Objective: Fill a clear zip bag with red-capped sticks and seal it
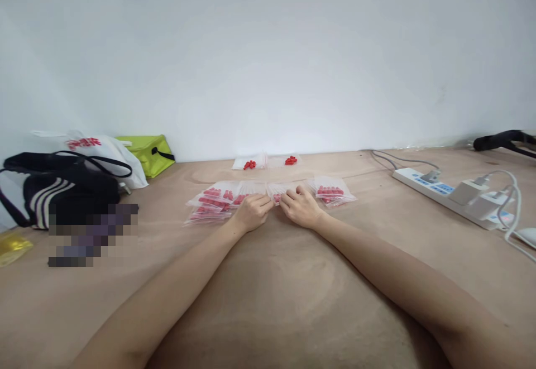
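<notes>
Partly hidden: small clear bag under both hands' fingers.

left hand: fingers curled, palm down | right hand: fingers bent, palm down | 2 forearms converging, outstretched

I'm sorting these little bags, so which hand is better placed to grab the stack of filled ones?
Left. The left hand rests right beside the stack of filled bags; the right hand would have to cross over it.
</notes>
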A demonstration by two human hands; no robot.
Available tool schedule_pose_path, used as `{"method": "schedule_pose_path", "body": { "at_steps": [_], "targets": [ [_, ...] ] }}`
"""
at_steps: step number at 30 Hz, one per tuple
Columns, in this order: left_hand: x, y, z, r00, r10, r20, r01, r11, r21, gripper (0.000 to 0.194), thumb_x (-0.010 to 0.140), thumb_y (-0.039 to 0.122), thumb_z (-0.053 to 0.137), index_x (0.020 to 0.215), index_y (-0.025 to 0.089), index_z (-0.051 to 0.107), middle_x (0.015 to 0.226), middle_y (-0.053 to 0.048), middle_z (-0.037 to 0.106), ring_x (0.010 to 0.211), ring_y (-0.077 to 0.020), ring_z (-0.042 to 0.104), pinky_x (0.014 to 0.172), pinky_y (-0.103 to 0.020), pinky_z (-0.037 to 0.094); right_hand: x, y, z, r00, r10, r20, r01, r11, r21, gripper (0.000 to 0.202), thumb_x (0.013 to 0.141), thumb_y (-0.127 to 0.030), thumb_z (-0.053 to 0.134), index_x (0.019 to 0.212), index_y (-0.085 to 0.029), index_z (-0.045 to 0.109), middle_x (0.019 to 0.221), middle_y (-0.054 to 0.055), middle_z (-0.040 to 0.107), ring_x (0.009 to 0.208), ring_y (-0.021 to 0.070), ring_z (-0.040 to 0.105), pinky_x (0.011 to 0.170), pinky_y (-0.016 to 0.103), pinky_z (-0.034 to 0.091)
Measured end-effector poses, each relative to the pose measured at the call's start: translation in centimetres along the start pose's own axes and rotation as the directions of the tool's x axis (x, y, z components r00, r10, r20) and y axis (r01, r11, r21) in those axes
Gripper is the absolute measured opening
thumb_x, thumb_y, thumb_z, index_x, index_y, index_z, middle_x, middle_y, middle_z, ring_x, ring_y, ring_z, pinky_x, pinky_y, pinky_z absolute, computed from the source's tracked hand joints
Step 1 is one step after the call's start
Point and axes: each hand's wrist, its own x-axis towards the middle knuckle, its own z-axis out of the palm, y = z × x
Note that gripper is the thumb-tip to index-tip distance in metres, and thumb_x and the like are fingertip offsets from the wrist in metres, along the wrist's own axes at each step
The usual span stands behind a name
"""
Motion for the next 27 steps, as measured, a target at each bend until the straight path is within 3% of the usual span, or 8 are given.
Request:
{"method": "schedule_pose_path", "body": {
  "at_steps": [13,19,27],
  "targets": [
    [-0.1,0.0,-0.3,1.000,-0.025,-0.002,0.025,0.999,-0.029,0.022,0.083,0.011,0.040,0.072,0.015,0.059,0.068,-0.004,0.062,0.062,-0.0138,0.055,0.060,-0.026,0.046,-3.6,2.9,-0.2,0.999,0.029,0.015,-0.028,0.999,-0.041,0.030,0.085,-0.009,0.035,0.068,-0.016,0.058,0.068,0.006,0.054,0.067,0.0157,0.040,0.065,0.033,0.022],
    [-0.2,0.1,-0.6,0.999,-0.037,-0.038,0.036,0.998,-0.042,0.020,0.083,0.012,0.043,0.071,0.014,0.059,0.068,-0.003,0.063,0.060,-0.0127,0.056,0.060,-0.025,0.047,-4.2,3.1,-0.3,0.997,0.078,0.030,-0.076,0.994,-0.073,0.031,0.086,-0.010,0.034,0.066,-0.016,0.057,0.065,0.006,0.053,0.065,0.0155,0.040,0.066,0.033,0.022],
    [0.0,0.1,-0.4,0.995,-0.001,-0.095,-0.005,0.998,-0.061,0.017,0.084,0.013,0.045,0.085,0.016,0.061,0.084,-0.003,0.067,0.077,-0.0132,0.062,0.070,-0.025,0.051,-3.9,2.8,-0.2,0.998,0.042,-0.040,-0.043,0.999,-0.022,0.030,0.089,-0.020,0.035,0.069,-0.016,0.057,0.065,0.004,0.055,0.067,0.0147,0.042,0.068,0.031,0.023]
  ]
}}
